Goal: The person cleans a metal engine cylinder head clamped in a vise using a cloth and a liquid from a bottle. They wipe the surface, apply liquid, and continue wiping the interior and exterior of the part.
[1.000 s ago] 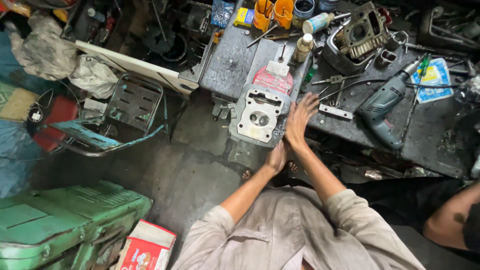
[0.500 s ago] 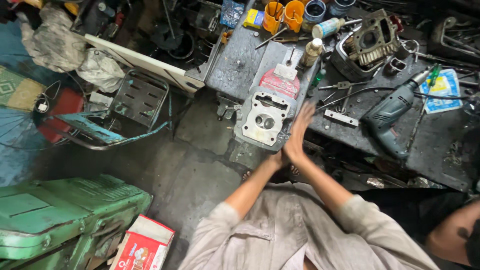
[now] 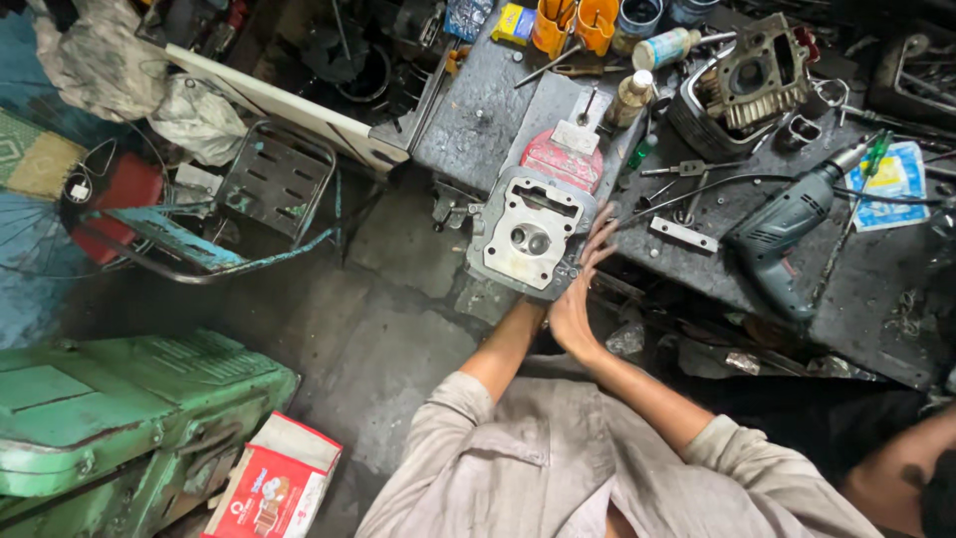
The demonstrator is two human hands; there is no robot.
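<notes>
Item: grey metal cylinder head (image 3: 526,237), lying flat at the near edge of the dark desk (image 3: 876,289), its ported face up, just in front of a red pad (image 3: 561,159). Right hand (image 3: 583,289): fingers extended and open, flat against the head's right edge, gripping nothing. Left hand: hidden beneath the head and the right hand; only the forearm shows, so its state cannot be told. Adjacent on the desk: a grey-green power drill (image 3: 782,234) to the right, well apart; a finned engine cylinder (image 3: 742,85) behind; two orange cups (image 3: 576,22) at the far edge. Floor, lower left: green metal box (image 3: 119,408), red-and-white carton (image 3: 274,483).
</notes>
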